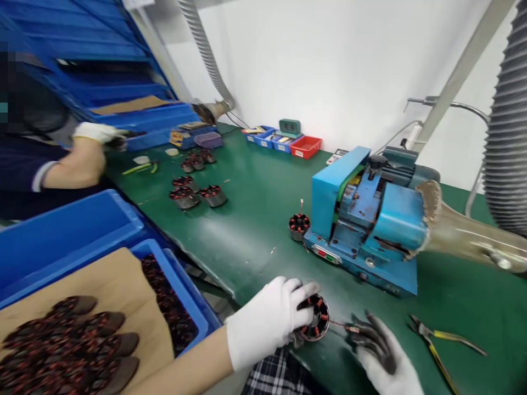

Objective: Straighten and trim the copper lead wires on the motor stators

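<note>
My left hand point(274, 318), in a white glove, grips a round motor stator point(319, 318) with copper windings at the near table edge. Its fingers wrap over the left side of the ring, whose open face is tilted up. A thin lead wire point(338, 323) runs from the stator to the right. At the wire's end is my right hand point(381, 351), gloved in white with blackened fingers, which appear closed on the tip. Wire-cutting pliers point(428, 334) with yellow handles lie on the table, right of that hand. Another stator point(299, 226) stands beside the blue machine.
A blue belt-type machine point(362, 219) with a duct stands on the green table point(251, 219). Several stators point(213, 195) stand farther left. Blue bins point(164, 258) hold more stators on cardboard. Small trays point(307, 147) line the wall. A co-worker's gloved hand point(96, 133) is at far left.
</note>
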